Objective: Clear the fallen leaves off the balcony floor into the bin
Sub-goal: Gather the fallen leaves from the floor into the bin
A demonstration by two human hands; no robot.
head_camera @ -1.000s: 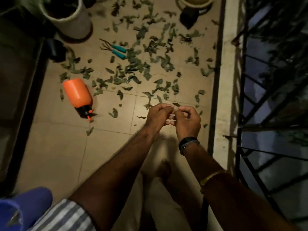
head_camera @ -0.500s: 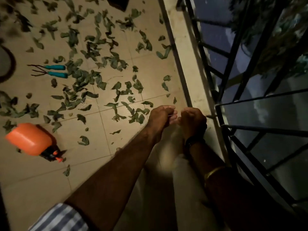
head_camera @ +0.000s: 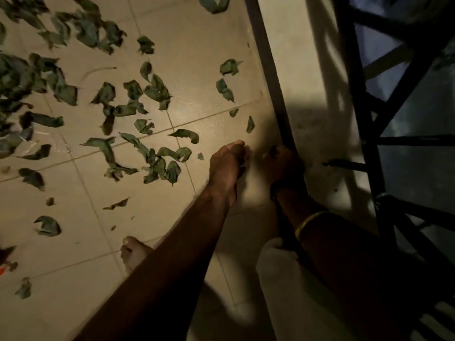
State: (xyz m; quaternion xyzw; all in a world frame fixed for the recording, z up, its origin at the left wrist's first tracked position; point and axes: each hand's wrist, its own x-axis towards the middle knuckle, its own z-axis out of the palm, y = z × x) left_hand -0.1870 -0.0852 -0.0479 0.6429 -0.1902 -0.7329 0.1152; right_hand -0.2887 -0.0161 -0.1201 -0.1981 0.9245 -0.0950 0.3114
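Several green fallen leaves [head_camera: 157, 166] lie scattered over the beige tiled balcony floor [head_camera: 81, 242], thickest at the upper left. A single small leaf [head_camera: 250, 124] lies just beyond my hands. My left hand [head_camera: 227, 166] hovers low over the floor with its fingers curled inward; nothing shows in them. My right hand [head_camera: 283, 166] sits a little to its right in deep shadow against the dark strip along the ledge. Its fingers are curled, with a small dark bit at the fingertips that I cannot identify. No bin is in view.
A pale raised ledge [head_camera: 307, 94] runs along the right edge of the floor, and a black metal railing [head_camera: 369, 134] stands on it. My bare foot [head_camera: 133, 252] rests on the tiles at lower centre. An orange sliver [head_camera: 2, 269] shows at the left edge.
The view has swung right and dropped closer to the floor. My hands have moved apart slightly and lowered toward the ledge. The orange sprayer and blue-handled shears have left the view.
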